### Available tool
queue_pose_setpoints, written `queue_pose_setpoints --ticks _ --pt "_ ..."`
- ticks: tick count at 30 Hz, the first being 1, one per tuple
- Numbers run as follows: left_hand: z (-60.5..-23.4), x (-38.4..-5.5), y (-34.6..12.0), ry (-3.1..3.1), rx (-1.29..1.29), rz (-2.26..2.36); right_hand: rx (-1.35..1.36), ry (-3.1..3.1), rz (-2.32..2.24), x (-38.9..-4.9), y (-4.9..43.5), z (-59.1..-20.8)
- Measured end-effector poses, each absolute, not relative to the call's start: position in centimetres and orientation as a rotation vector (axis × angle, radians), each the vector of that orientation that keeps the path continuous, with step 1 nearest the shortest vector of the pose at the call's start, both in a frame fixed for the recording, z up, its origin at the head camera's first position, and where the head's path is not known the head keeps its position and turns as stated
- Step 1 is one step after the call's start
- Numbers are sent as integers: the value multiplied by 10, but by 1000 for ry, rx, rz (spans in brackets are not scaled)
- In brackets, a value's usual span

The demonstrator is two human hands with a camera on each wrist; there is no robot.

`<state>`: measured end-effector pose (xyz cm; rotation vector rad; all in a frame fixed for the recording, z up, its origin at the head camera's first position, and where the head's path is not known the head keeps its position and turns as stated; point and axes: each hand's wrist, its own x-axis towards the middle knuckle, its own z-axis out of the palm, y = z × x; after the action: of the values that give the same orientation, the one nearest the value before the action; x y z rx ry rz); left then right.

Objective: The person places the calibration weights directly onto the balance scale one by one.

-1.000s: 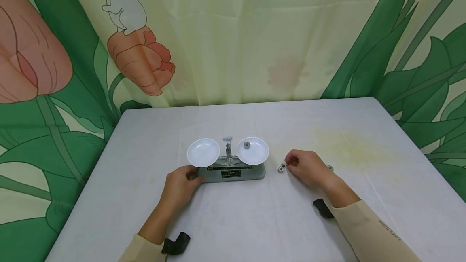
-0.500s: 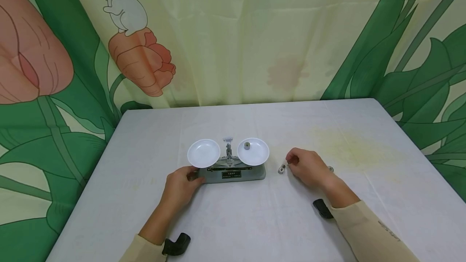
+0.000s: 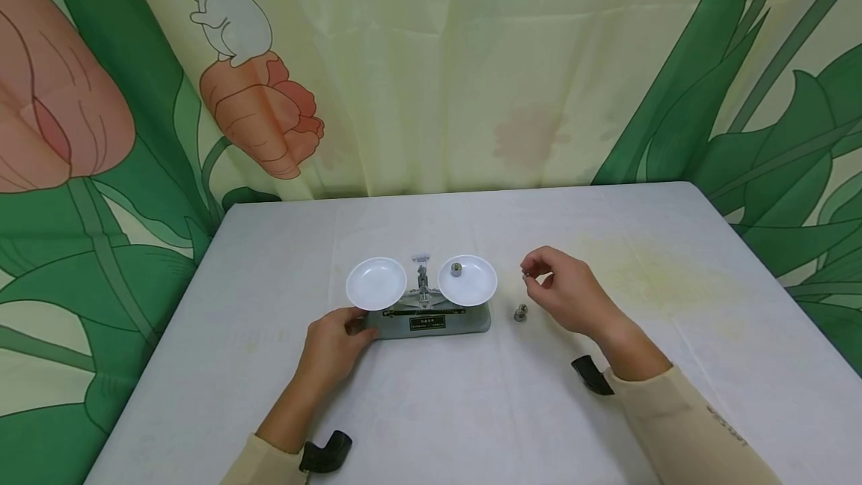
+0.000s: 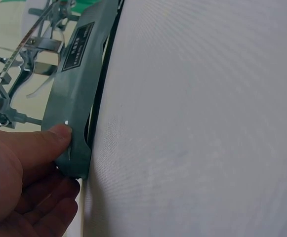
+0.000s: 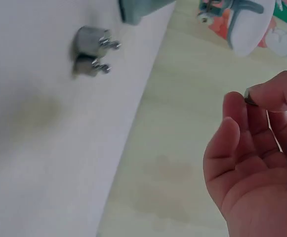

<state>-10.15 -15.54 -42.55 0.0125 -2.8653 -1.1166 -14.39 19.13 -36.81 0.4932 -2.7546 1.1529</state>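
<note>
A grey balance scale (image 3: pixel 397 326) with two white pans stands on the table in the head view. My left hand (image 3: pixel 332 346) grips the left end of its base; in the left wrist view the thumb (image 4: pixel 59 136) lies on the front face, with fingers bent by the end. One metal weight (image 3: pixel 456 269) sits on the right pan (image 3: pixel 477 289), while the left pan (image 3: pixel 376 284) is bare. Right of the scale, my right hand (image 3: pixel 572 294) is raised and pinches a tiny metal piece (image 5: pixel 249 97) between thumb and finger, mostly covered by them.
Two knobbed metal weights, a larger one (image 5: pixel 90 42) and a smaller one (image 5: pixel 85 65), stand close together on the table between scale and right hand. A white cloth (image 3: pixel 444 410) covers the table. Behind it hangs a printed curtain (image 3: pixel 471 81).
My right hand has risen from beside the two weights and shifted away from me, pinching the tiny metal piece. The left hand and the scale have stayed in place.
</note>
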Motion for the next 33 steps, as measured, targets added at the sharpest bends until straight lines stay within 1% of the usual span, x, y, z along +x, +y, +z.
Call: queue_pose_setpoints --ticks 14,22,33 --pt "-426 -102 -155 -2864 30 -1116 608 -2748 1145 -160 156 -354" --pt "-427 -102 -155 -2859 31 -1133 661 -2807 1090 -168 139 -357" --pt "-425 -101 -155 -2860 25 -1125 681 -2787 981 -173 129 -362"
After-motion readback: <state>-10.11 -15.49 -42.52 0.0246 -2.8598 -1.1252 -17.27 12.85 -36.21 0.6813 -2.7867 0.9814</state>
